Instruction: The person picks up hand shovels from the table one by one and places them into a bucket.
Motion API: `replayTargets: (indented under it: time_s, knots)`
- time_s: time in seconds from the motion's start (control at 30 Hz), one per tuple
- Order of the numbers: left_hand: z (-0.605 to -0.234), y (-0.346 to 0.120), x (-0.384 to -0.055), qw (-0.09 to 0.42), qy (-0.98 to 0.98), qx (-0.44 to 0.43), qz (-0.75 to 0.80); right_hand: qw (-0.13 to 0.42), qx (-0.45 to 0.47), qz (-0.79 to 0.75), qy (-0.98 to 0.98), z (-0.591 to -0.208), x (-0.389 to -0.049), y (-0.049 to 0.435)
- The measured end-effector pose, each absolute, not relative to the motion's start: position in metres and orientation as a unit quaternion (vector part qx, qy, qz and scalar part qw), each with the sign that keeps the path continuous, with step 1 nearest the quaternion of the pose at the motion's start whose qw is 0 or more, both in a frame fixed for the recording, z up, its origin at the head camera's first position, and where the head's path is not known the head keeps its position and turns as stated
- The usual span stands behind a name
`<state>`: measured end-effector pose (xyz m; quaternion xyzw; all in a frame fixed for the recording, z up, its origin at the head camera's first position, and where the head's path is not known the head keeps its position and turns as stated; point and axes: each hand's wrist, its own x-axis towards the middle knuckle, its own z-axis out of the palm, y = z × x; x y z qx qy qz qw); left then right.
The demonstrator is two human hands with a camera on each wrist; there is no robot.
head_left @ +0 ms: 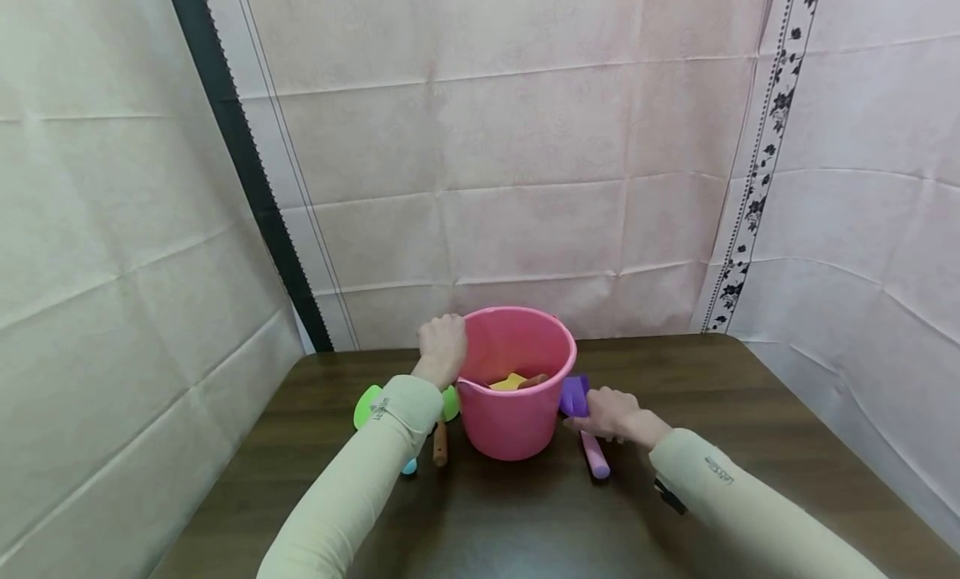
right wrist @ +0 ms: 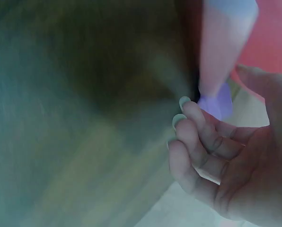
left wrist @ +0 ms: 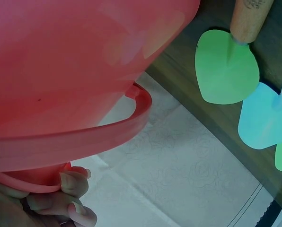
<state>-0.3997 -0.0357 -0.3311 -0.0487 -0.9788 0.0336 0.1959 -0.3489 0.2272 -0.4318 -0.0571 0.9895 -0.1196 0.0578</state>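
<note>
A pink bucket (head_left: pixel 513 433) stands upright on the table, its handle strap (left wrist: pixel 74 142) folded down along the side. My left hand (head_left: pixel 444 347) grips the bucket's rim at the left, fingers curled over the edge. To the right of the bucket lies a toy shovel with a purple blade (head_left: pixel 573 396) and a pinkish-lilac handle (head_left: pixel 595 458). My right hand (head_left: pixel 611 414) is over this shovel, thumb apart from the loosely bent fingers (right wrist: pixel 193 135), the handle showing between them. Inside the bucket are a yellow piece (head_left: pixel 510 381) and a brown wooden-looking handle (head_left: pixel 534 381).
Left of the bucket lie a green blade (left wrist: pixel 226 66) with a wooden handle (left wrist: pixel 250 21), a light blue blade (left wrist: pixel 264 118) and another green blade (head_left: pixel 365 406), partly behind my left arm. The table's (head_left: pixel 510 529) far edge meets a hanging white cloth (head_left: pixel 525 146).
</note>
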Motion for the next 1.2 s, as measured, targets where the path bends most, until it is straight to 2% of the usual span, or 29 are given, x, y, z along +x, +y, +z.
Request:
replayTargets:
  time_s: [0.17, 0.67, 1.2]
  knots:
    - [-0.332, -0.038, -0.4, 0.196, -0.979, -0.047, 0.035, 0.047, -0.052, -0.104, 0.992, -0.446, -0.343, 0.216]
    - [-0.33, -0.038, -0.401, 0.196, -0.979, -0.049, 0.03, -0.061, -0.07, -0.089, 0.992, -0.461, -0.338, 0.222]
    - [-0.33, -0.036, -0.401, 0.197, -0.979, -0.045, 0.034, -0.069, -0.057, -0.09, 0.992, -0.437, -0.342, 0.239]
